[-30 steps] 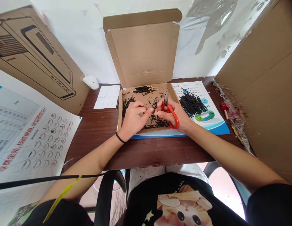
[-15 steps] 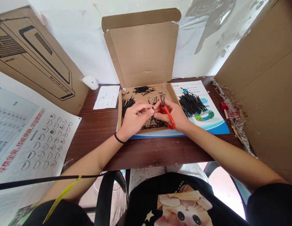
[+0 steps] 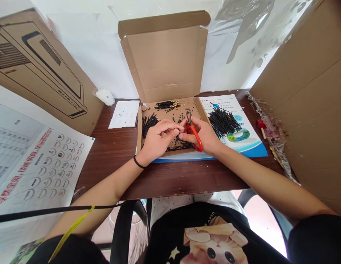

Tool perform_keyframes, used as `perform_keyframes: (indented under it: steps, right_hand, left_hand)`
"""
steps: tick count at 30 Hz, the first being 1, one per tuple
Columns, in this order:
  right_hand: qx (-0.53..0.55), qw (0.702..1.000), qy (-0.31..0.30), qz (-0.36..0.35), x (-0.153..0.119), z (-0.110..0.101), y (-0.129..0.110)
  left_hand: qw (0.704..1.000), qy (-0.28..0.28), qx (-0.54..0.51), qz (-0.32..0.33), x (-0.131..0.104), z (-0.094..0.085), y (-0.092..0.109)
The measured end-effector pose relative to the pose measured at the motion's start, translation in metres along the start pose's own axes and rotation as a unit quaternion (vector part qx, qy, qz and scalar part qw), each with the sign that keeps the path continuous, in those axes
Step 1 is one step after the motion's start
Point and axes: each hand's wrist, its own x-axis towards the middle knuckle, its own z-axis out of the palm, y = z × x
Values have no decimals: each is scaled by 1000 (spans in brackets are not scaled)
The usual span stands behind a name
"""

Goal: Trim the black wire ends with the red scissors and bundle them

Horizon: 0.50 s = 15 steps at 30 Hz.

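Observation:
Over the open cardboard box (image 3: 139, 141), my two hands meet at the fingertips. Scissors with red handles (image 3: 197, 139) sit in my right hand (image 3: 207, 136), blades pointing away from me. The thumb and index finger of my left hand (image 3: 156, 138) pinch together on something too small to make out, close to the right fingertips. Below them, short black scraps (image 3: 181, 144) litter the box floor. Thin black sticks (image 3: 149, 123) lie along the box's left side, and a bundle of black sticks with gold-coloured ends (image 3: 168, 105) lies at its back.
A large pile of black sticks (image 3: 223, 121) rests on a printed sheet (image 3: 256, 146) right of the box. To the left lie a white paper (image 3: 123, 115) and a white lump (image 3: 105, 96). Cardboard walls (image 3: 307, 95) flank the table (image 3: 165, 179). A red object (image 3: 260, 124) lies at right.
The fingertips have shifted slightly, and the dark bit that showed between them is less visible. The scissors have turned a little in my right hand.

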Motion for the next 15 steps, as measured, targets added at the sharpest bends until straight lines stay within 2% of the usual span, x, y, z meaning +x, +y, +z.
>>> perform_keyframes:
  steps: [5,7,9,11,13,15]
  right_hand:
    - [-34,999,0,-14,1,0,-1]
    - [-70,997,23,-21,1,-7,-8]
    - [-141,986,81,-39,1,-20,-19]
    - [-244,956,157,-53,1,-39,-30]
    - [-362,904,223,-45,2,-60,-38]
    - [-471,846,247,-23,3,-77,-40]
  left_hand:
    - [1000,3,7,-21,1,-1,-1]
    - [999,11,18,-43,4,-4,-4]
    - [997,9,54,-59,8,-11,-7]
    - [987,-14,148,-57,12,-19,-10]
    - [968,-19,249,-14,15,-29,-13]
    - [939,-12,341,34,17,-38,-15]
